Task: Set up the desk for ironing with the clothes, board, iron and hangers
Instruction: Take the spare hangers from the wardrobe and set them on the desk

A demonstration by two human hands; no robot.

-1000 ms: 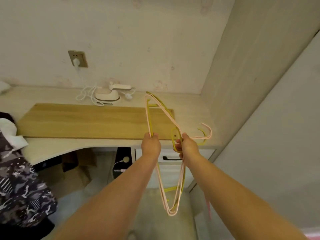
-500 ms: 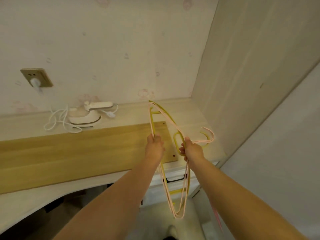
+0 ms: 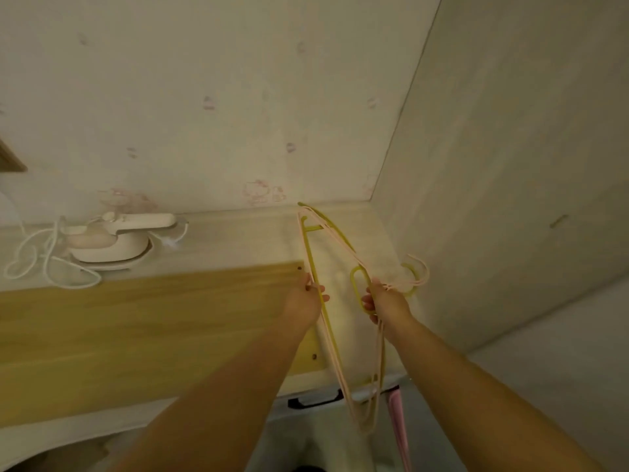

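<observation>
Both hands are gripping thin plastic hangers (image 3: 335, 240), pink and yellow: left hand (image 3: 304, 303) clasping the bar, right hand (image 3: 386, 301) pinching the necks. They are hovering over the smooth wooden board (image 3: 136, 321).

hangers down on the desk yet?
No, the hangers are held above the desk: the left hand grips one side, the right hand grips near the hooks.

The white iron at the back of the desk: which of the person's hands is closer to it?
Left. The left hand grips the hangers over the wooden board's right end, right of the iron. The right hand holds them further right, nearer the side wall.
</observation>
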